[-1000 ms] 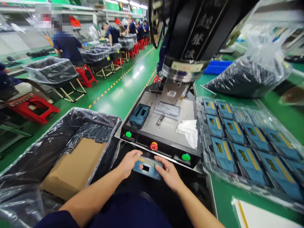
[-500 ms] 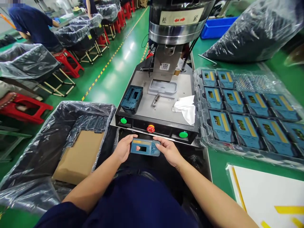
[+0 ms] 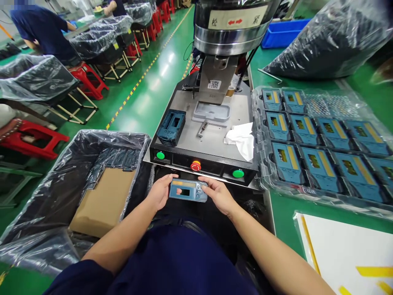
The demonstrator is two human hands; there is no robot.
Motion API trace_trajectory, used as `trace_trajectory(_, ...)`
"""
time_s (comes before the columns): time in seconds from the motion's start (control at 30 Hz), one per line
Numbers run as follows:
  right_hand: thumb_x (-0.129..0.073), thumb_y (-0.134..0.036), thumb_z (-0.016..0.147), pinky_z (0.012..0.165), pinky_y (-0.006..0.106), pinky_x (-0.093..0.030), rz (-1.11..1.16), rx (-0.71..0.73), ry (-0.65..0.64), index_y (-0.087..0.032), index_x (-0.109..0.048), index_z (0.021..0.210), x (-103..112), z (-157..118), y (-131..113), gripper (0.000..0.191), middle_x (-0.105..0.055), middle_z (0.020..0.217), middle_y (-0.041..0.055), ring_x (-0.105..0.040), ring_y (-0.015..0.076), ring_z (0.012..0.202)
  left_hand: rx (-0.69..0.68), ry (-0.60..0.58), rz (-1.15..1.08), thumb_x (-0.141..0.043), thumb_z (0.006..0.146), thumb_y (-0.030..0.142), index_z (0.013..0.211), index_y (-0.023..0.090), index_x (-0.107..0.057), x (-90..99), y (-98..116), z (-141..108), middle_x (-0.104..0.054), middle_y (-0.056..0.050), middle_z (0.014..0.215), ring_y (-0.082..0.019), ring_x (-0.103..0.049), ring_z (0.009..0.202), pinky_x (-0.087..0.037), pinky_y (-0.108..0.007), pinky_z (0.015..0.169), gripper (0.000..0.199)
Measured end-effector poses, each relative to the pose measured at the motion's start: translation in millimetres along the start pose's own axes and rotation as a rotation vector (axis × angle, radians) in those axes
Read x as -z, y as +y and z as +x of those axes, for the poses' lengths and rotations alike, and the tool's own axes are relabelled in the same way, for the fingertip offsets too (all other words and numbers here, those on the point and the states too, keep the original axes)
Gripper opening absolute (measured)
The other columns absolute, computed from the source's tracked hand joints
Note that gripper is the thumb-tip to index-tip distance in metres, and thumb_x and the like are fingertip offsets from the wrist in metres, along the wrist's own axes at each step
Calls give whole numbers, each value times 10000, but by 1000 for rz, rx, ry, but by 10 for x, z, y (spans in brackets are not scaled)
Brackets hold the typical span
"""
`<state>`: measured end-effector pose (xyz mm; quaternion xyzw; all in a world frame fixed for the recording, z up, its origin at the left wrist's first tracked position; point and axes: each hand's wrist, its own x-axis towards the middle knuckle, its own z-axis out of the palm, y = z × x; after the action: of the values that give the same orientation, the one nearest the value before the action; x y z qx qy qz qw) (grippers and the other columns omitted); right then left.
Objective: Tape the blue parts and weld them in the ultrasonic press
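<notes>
Pinches the blue plastic housing (image 3: 192,196) at its ends with left hand (image 3: 159,192) and right hand (image 3: 220,196); holds it nearer than the emergency-stop button (image 3: 195,165).

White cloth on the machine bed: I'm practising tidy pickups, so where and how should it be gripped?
Pinch the white cloth at its bunched middle, from above. It lies crumpled, so its folds should gather easily; its flatter edges look harder to catch. Coming from above should also avoid the right green button in front.
</notes>
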<state>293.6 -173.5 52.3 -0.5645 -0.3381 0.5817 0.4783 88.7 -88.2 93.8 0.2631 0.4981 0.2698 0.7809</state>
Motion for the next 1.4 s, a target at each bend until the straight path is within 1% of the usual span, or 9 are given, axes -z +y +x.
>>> trace_trajectory(0.13,-606,-417,819,880,421,-503,-308,210,-26,-181,-599,1226,46,5,0,469,-634,1132,111,-616,230,979,-14,9,1,-530,891,252,1042,106,-586,-12,13,-4,-672,-58,771,-139,-634,519,-540,-270,548,218)
trace_trajectory(0.27,-682,-387,767,1070,479,-358,-776,577,-118,-177,-474,1361,61,-129,-162,664,-415,1419,177,-388,298,1318,-31,29,-11,-513,895,231,1043,109,-598,15,9,-25,-677,-61,776,-127,-625,524,-534,-247,537,210)
trace_trajectory(0.47,-670,-419,754,1019,435,-406,-1218,704,-190,-158,-457,1340,59,-322,-419,676,-459,1380,189,-442,291,1257,46,34,81,-510,901,219,1110,144,-611,46,11,16,-703,-70,873,-123,-640,573,-563,-256,576,244)
trace_trajectory(0.57,-589,-492,793,982,403,-437,-1266,818,-126,-157,-489,1301,193,-429,-588,617,-518,1307,175,-504,271,1177,52,-6,105,-515,900,237,1097,160,-631,8,31,34,-709,-73,931,-168,-685,724,-586,-293,648,241)
trace_trajectory(0.67,-593,-493,789,991,393,-434,-1252,889,127,-170,-500,1293,480,-548,-839,605,-508,1310,166,-496,267,1193,76,-2,103,-498,907,252,1080,162,-628,-4,44,45,-706,-90,1000,-189,-690,839,-590,-313,702,234)
trace_trajectory(0.9,-642,-432,747,1018,423,-404,-1101,594,1009,-167,-561,1205,1753,-374,-1361,535,-565,1210,139,-512,272,1148,79,83,147,-517,889,183,1086,148,-602,163,-44,124,-695,-94,987,-151,-675,760,-577,-267,658,218)
trace_trajectory(1.0,-649,-459,732,1024,418,-387,-1065,350,1235,-130,-578,1192,2351,-184,-1489,570,-585,1194,153,-509,281,1150,93,122,135,-529,877,175,1070,153,-604,223,-77,149,-692,-88,987,-151,-674,755,-574,-259,649,208)
trace_trajectory(1.17,-643,-513,742,979,434,-408,-1015,-34,1359,-134,-554,1250,2997,107,-1708,640,-568,1229,176,-530,301,1141,102,200,132,-577,828,176,1066,170,-603,263,-83,236,-699,-78,983,-167,-679,773,-568,-256,639,240)
trace_trajectory(1.4,-621,-529,791,954,426,-434,-1030,-211,1360,-135,-537,1245,3328,604,-1999,607,-550,1235,193,-552,313,1130,56,290,161,-728,673,258,1014,174,-613,285,-125,476,-708,-70,889,-192,-666,709,-539,-283,625,369)
